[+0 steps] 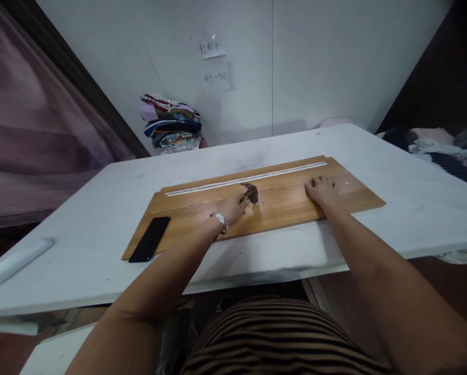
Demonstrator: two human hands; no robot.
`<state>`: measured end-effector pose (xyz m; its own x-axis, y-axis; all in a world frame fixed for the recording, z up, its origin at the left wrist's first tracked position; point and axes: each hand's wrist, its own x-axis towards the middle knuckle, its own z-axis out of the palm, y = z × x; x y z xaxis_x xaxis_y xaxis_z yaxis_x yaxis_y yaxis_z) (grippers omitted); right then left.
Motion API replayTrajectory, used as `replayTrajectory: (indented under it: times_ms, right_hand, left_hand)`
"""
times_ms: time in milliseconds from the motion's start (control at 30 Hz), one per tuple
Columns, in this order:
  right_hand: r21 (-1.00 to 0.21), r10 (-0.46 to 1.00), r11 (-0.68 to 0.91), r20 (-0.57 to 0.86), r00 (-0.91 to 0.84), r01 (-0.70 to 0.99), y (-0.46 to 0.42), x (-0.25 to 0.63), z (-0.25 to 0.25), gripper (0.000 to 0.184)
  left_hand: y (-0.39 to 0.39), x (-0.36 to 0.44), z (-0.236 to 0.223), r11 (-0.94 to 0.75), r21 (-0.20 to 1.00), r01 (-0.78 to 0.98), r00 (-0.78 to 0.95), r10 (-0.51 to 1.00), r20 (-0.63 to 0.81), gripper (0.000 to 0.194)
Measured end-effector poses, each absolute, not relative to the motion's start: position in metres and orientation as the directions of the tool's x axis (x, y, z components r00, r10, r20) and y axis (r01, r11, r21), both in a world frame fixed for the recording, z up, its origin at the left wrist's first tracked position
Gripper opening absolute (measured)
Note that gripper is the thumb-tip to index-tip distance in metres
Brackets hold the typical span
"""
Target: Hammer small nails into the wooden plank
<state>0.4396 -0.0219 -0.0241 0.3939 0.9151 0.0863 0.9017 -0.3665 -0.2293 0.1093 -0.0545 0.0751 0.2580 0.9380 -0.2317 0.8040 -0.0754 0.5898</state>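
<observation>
Striped clothing (280,333) filled the bottom centre of the frame, nearest to where the person looked down; at the far left a pale, slender object (20,260) lay on the white table (80,234). Next came a black phone (149,239), slanting across the lower-left corner of the wood-grained board (284,213); to its upper right, a few thin slivers (189,209), perhaps nails, lay on the board's surface.

Left of the frame's centre, a silver bracelet (220,221) circled the left wrist; the left hand (234,208) was closed round the handle of a hammer (252,192), whose dark head sat just beyond the fingers, to their upper right. Small dark specks (257,203) showed close by the head; the left hand was much the nearer to them. Behind the hammer, paired white strips (244,178) ran along the board's long axis, which climbed gently from lower left to upper right.

Right of centre, the right hand (322,191) rested palm down on the board, well apart from the hammer, its fingers loosely spread and a little bent; whether anything lay beneath them, I could not tell.
</observation>
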Motion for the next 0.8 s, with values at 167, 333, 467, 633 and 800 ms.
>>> replayTrajectory:
  times_ms: [167, 333, 467, 633, 800]
  right_hand:
    - [-0.232, 0.916, -0.367, 0.076, 0.393, 0.901, -0.022, 0.440, -0.023, 0.053]
    - [-0.234, 0.916, -0.367, 0.080, 0.394, 0.901, -0.022, 0.440, -0.024, 0.053]
    - [-0.232, 0.919, -0.360, 0.076, 0.386, 0.904, -0.022, 0.441, -0.024, 0.052]
    - [-0.231, 0.917, -0.368, 0.070, 0.393, 0.900, -0.022, 0.440, -0.024, 0.053]
    - [-0.238, 0.914, -0.372, 0.078, 0.399, 0.897, -0.023, 0.439, -0.023, 0.053]
  left_hand:
    - [-0.054, 0.111, 0.081, -0.062, 0.615, 0.786, 0.251, 0.941, -0.226, 0.024]
    - [-0.054, 0.109, 0.075, -0.074, 0.599, 0.798, 0.264, 0.935, -0.236, 0.024]
    - [-0.053, 0.107, 0.067, -0.097, 0.588, 0.803, 0.277, 0.934, -0.225, 0.025]
    - [-0.052, 0.107, 0.066, -0.116, 0.570, 0.813, 0.286, 0.933, -0.219, 0.026]
    - [-0.054, 0.111, 0.077, -0.076, 0.585, 0.807, 0.259, 0.936, -0.237, 0.024]
